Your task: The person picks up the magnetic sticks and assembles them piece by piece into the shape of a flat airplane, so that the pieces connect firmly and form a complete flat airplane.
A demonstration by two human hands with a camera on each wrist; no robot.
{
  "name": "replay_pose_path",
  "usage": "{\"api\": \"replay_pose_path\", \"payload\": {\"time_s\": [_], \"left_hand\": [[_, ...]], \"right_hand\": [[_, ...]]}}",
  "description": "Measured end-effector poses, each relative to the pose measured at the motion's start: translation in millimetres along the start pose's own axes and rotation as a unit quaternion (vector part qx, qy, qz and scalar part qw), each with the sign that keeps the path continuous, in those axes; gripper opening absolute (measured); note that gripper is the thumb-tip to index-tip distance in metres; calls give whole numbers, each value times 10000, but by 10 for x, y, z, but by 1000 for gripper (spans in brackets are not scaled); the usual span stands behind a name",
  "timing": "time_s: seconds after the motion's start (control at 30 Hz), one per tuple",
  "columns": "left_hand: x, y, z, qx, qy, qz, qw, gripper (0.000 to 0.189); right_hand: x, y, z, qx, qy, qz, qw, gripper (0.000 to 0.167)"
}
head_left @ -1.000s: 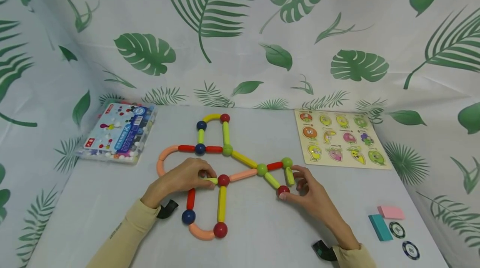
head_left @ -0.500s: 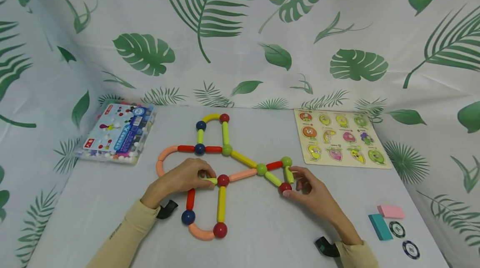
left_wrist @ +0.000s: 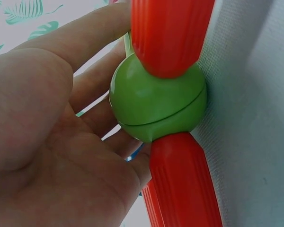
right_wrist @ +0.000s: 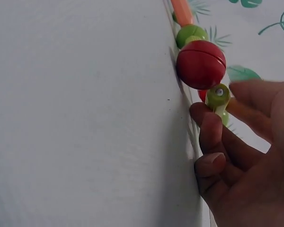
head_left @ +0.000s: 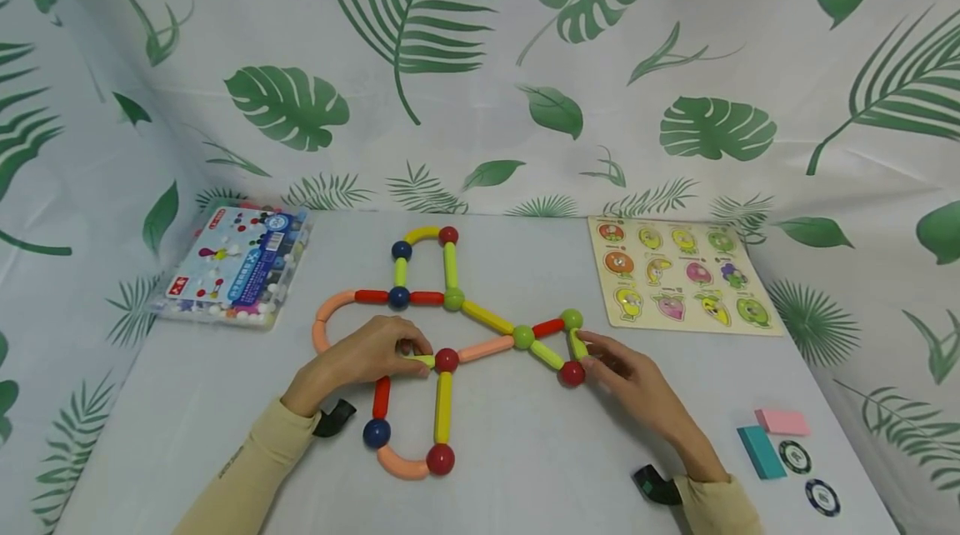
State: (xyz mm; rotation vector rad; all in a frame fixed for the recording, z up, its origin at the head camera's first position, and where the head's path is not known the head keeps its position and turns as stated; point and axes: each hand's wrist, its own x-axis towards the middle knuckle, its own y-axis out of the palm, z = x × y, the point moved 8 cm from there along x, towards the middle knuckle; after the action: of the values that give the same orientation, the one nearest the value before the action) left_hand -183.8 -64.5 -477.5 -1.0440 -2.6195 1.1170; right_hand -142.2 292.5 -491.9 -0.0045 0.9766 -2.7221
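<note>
On the grey table [head_left: 525,452], near the middle, lies a flat figure of rods & balls. Right hand [head_left: 626,381] pinches a short yellow-green rod [head_left: 577,345] betw. thumb and fingers; its long axis runs from the green ball [head_left: 572,319] down toward the red ball [head_left: 572,373], lower end just beside it. Left hand [head_left: 367,356], fingers curled, holds another yellow-green rod [head_left: 422,361] lying left-right, tip at a second red ball [head_left: 447,360].

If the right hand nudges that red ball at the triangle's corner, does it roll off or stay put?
The red ball is smooth and round, so alone it would probably roll. Here it touches the yellow-green stick, which may restrain it. The right hand pinches a short green stick whose end sits just apart from it.
</note>
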Motion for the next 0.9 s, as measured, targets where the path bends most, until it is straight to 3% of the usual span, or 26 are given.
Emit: {"api": "replay_pose_path", "payload": {"time_s": [0.2, 0.37, 0.7, 0.9], "left_hand": [[4, 0, 0, -2, -25, 3, 10000, 23], [14, 4, -16, -12, 0, 18, 10000, 23], [6, -5, -26, -38, 38, 29, 10000, 23], [8, -4, -6, -22, -37, -17, 10000, 23]], "right_hand": [[62, -15, 41, -139, -219, -344, 9991, 38], [83, -26, 36, -98, -59, -524, 9986, 38], [94, 43, 73, -56, -57, -222, 9997, 54], [115, 57, 93, -234, -49, -288, 9993, 60]]}}
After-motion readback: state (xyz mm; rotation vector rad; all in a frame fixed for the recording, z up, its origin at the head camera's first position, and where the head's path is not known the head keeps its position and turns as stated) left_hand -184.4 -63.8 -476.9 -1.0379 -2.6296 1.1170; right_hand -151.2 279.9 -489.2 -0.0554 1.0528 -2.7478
